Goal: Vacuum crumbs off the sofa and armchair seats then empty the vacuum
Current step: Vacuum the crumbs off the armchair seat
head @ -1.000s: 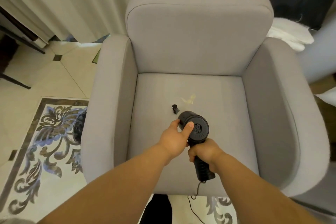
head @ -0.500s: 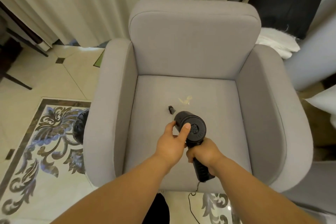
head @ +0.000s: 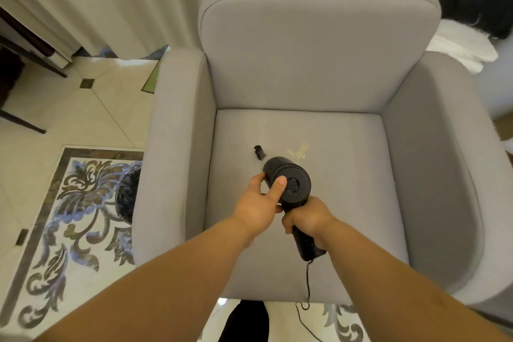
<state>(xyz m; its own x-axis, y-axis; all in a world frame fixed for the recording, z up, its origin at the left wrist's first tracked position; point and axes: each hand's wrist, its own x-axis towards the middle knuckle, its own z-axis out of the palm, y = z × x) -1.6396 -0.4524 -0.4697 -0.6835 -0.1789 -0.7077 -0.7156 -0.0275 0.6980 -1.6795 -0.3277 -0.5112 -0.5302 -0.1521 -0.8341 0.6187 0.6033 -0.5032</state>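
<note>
Head view is looking down on a grey armchair (head: 319, 58), where a person is holding a black handheld vacuum (head: 288, 186) over the front half of the seat cushion. The right hand (head: 308, 218) is wrapping its fingers fully round the vacuum's handle, with the cord (head: 307, 283) hanging from the handle's end toward 6 o'clock, down past the seat's front edge to the floor. The left hand (head: 259, 203) is cupping the left side of the round body, fingers curling behind it and the thumb lying across the rear face. Compared with a second ago, both hands are sitting in the same grip and the vacuum is keeping its place on the seat; mostly the view itself is shifting, tilting to show less of the curtain and more of the floor in front. That suggests the person is steadying or adjusting the tool rather than sweeping yet. A pale scatter of crumbs (head: 298, 150) is lying on the cushion at about 1 o'clock from the vacuum body, just beside its far end, and is looking untouched. A small black piece (head: 258, 150), possibly a nozzle attachment, is resting on the seat at about 11 o'clock from the body; whether it is joined to the vacuum I cannot tell. Judging by this, the armchair's crumbs are waiting to be picked up, and the emptying step is lying further ahead. Patterned floor tiles (head: 69, 203) are showing at 9 o'clock of the chair.
</note>
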